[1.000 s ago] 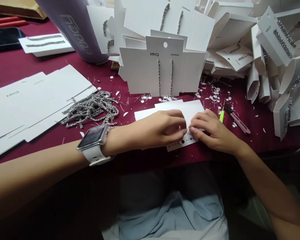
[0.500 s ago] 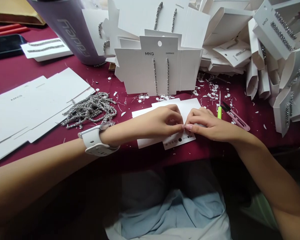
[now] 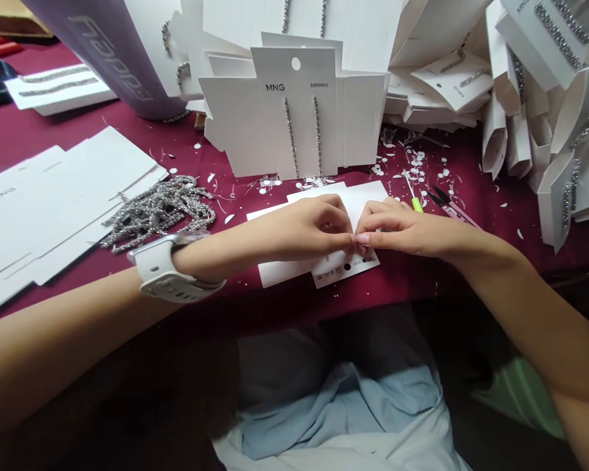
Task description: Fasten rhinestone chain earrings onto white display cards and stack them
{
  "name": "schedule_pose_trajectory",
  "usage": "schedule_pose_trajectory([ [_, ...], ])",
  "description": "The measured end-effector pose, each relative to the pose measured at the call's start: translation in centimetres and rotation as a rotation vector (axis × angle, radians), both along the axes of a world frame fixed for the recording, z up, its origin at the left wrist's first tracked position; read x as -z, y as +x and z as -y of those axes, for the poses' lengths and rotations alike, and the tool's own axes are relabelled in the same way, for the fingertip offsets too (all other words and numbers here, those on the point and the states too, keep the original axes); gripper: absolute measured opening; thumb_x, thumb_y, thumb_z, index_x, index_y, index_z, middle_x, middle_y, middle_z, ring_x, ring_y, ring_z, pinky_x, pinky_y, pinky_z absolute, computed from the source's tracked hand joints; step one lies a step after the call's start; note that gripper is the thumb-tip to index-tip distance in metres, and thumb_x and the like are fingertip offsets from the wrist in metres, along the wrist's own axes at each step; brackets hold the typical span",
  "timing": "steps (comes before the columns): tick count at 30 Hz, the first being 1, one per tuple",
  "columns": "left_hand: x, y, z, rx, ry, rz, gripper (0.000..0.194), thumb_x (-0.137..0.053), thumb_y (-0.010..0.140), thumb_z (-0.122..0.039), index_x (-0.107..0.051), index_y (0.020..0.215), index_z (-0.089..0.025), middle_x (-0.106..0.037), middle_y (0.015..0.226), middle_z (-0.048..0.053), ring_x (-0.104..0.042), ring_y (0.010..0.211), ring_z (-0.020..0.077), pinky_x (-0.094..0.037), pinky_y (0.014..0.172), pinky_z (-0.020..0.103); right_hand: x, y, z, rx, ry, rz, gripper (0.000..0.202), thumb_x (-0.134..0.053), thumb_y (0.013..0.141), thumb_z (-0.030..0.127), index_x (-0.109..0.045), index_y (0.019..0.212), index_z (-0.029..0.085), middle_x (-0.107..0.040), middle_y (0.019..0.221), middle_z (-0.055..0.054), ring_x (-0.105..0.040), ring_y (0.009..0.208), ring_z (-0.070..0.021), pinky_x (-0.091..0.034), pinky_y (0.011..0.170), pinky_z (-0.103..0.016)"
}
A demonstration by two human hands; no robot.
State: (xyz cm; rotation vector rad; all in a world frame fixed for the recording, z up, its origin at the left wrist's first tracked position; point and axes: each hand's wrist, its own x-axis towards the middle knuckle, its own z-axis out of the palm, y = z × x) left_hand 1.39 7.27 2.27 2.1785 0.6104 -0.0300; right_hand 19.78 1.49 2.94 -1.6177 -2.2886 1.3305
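Note:
Flat on the table in front of me lies a white earring card [image 3: 331, 271], its printed lower edge towards me. My left hand [image 3: 319, 226] and my right hand [image 3: 390, 226] meet over it, thumbs and fingertips pinched together at one spot. Whatever they pinch is too small and covered to make out. Just behind, a white card [image 3: 304, 124] marked MNG EARRINGS stands upright with two silver chain strands. Left of my left wrist is a heap of silver chain strands [image 3: 161, 212].
A green-handled pick [image 3: 417, 204] and pink-handled snippers [image 3: 454, 208] lie right of my right hand. White paper scraps [image 3: 417, 163] litter the cloth. Flat cards [image 3: 39, 209] are stacked left; a purple tumbler [image 3: 122, 59] stands behind. Folded cards with chains [image 3: 544, 98] pile up at right.
The view has shifted slightly, so the cards and tumbler sit further left and higher. Both hands keep their pinch over the card, with little other movement.

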Motion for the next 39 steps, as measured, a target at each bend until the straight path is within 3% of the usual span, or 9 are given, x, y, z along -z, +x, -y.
schedule_pose_trajectory([
  [8, 0.14, 0.03, -0.11, 0.003, -0.003, 0.02, 0.034, -0.047, 0.077, -0.042, -0.069, 0.081, -0.017, -0.05, 0.087, 0.004, -0.051, 0.078, 0.0126, -0.039, 0.074, 0.026, 0.12, -0.03, 0.12, 0.015, 0.033, -0.009, 0.031, -0.041, 0.083, 0.045, -0.064, 0.075, 0.025, -0.05, 0.088, -0.002, -0.039, 0.105, -0.0227, -0.014, 0.103, -0.049],
  [17, 0.1, -0.01, -0.2, 0.012, 0.043, 0.015, 0.034, -0.045, 0.077, -0.041, -0.068, 0.078, -0.016, -0.051, 0.087, 0.003, -0.052, 0.077, 0.0122, -0.039, 0.073, 0.026, 0.55, 0.19, 0.1, 0.022, 0.054, -0.045, 0.034, -0.043, 0.082, 0.05, -0.066, 0.076, 0.025, -0.051, 0.088, -0.002, -0.04, 0.103, -0.0222, -0.011, 0.103, -0.049],
  [21, 0.04, 0.1, -0.1, -0.003, 0.054, 0.019, 0.033, -0.045, 0.076, -0.04, -0.069, 0.079, -0.017, -0.051, 0.086, 0.003, -0.052, 0.076, 0.0119, -0.04, 0.074, 0.026, 0.66, 0.33, 0.15, 0.006, 0.072, -0.054, 0.039, -0.042, 0.081, 0.055, -0.066, 0.077, 0.025, -0.052, 0.09, -0.002, -0.041, 0.102, -0.0223, -0.016, 0.102, -0.047],
  [28, -0.09, 0.24, 0.07, -0.019, 0.04, -0.011, 0.031, -0.047, 0.075, -0.04, -0.069, 0.077, -0.017, -0.051, 0.085, 0.003, -0.051, 0.077, 0.0124, -0.04, 0.073, 0.026, 0.61, 0.11, 0.3, 0.015, 0.096, -0.023, 0.03, -0.043, 0.083, 0.043, -0.066, 0.077, 0.025, -0.051, 0.089, -0.002, -0.04, 0.102, -0.0209, -0.015, 0.102, -0.048],
  [39, -0.26, 0.38, 0.08, -0.02, 0.027, -0.046, 0.03, -0.048, 0.077, -0.039, -0.068, 0.077, -0.017, -0.05, 0.085, 0.003, -0.051, 0.078, 0.013, -0.04, 0.075, 0.027, 0.75, -0.02, 0.44, 0.029, 0.119, -0.011, 0.033, -0.041, 0.083, 0.046, -0.066, 0.077, 0.024, -0.051, 0.09, -0.002, -0.04, 0.104, -0.0212, -0.012, 0.103, -0.05],
])
